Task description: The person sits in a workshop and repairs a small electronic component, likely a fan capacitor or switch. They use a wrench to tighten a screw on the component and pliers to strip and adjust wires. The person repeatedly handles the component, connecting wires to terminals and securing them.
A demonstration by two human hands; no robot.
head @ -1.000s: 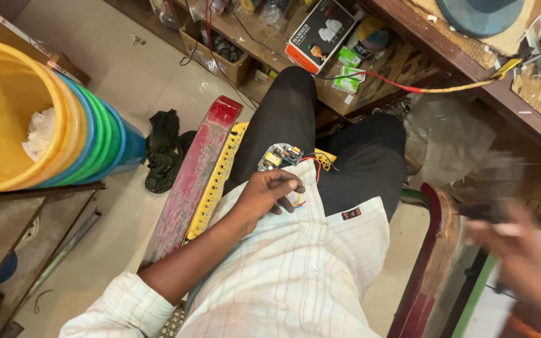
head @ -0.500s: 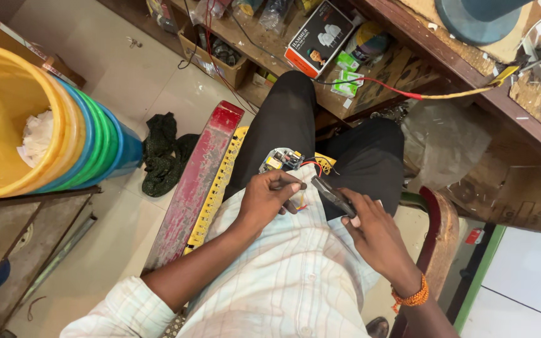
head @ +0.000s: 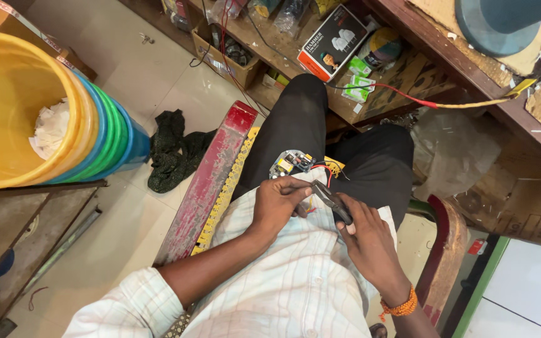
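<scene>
I sit with a small circuit board point(head: 292, 164) resting on my lap, red and yellow wires trailing from it. My left hand point(head: 278, 203) pinches something thin at the board's near edge, most likely a wire, though my fingers hide it. My right hand point(head: 365, 236) grips a pair of dark pliers point(head: 331, 201) whose tip points at the left hand's fingers. The two hands almost touch above my striped shirt.
A stack of yellow, green and blue buckets point(head: 39, 119) holding crumpled paper stands at the left. A red plank point(head: 211, 181) and a yellow perforated strip point(head: 230, 188) lean beside my left leg. A dark cloth point(head: 173, 153) lies on the floor. Cluttered shelves point(head: 345, 56) stand ahead.
My right hand came in from the lower right holding the pliers and now meets my left hand at the board. The left hand stayed on my lap.
</scene>
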